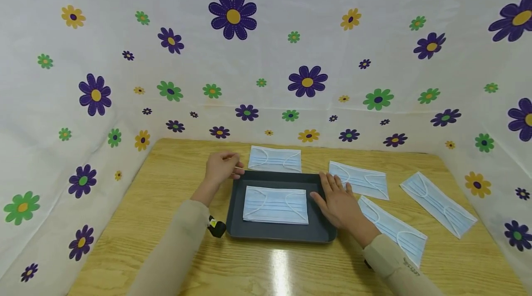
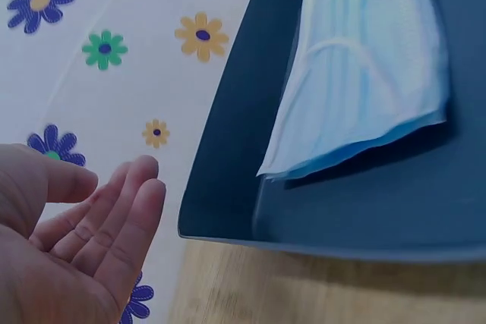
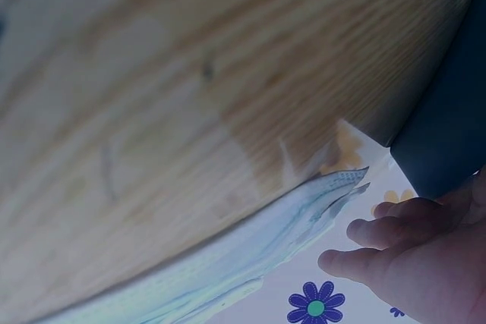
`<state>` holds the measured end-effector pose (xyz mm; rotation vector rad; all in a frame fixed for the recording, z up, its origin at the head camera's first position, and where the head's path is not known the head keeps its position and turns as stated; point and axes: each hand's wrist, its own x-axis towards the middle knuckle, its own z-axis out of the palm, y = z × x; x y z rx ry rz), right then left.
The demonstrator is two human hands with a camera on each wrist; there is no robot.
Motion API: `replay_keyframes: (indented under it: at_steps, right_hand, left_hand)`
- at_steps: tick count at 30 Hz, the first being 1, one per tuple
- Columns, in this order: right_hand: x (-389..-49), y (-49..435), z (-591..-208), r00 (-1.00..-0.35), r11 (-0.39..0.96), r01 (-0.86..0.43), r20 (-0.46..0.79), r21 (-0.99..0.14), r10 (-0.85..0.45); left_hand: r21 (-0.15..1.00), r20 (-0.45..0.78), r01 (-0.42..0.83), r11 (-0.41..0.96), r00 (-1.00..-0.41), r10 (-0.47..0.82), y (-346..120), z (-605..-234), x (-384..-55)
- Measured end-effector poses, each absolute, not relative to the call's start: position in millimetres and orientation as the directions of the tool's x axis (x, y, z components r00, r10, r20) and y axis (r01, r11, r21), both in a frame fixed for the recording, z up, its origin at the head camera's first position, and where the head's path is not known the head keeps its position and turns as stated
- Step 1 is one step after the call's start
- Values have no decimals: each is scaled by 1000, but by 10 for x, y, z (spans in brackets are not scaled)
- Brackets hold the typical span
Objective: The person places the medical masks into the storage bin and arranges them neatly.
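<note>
A dark grey tray [image 1: 282, 233] holds a small stack of light blue face masks [image 1: 275, 206], their white ear loops lying on top. At the tray's back left corner is my left hand [image 1: 223, 166]; in the left wrist view its fingers [image 2: 133, 237] are relaxed, with nothing between them, beside the tray wall. My right hand [image 1: 338, 203] lies over the tray's right rim, fingers extended toward the back right corner. One mask [image 1: 361, 180] sits just beyond those fingertips, and another mask [image 1: 395, 229] lies beside the right wrist.
Behind the tray lies a mask [image 1: 275, 158], partly covered by the back rim. A further mask [image 1: 438, 203] is slanted at the far right of the wooden table [image 1: 166, 240]. White cloth [image 1: 266, 56] with printed flowers encloses the back and sides.
</note>
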<state>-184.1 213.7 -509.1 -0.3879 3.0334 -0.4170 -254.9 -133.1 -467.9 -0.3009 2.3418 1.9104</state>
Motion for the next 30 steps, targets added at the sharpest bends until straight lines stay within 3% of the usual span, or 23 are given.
replay_keyframes:
  at_steps: [19,30]
  right_hand:
    - [-1848,2125,-5086,-967,936,-244,-10,-253,-254]
    - [-1831,2147,-5086,-969,940,-232,-29,-250,-247]
  left_hand:
    - [885,-388,-403,232,-915,-110,-1381,-4815,-3066]
    - [847,-410,-401,350,-911,-51,-1359,-4963,-3174]
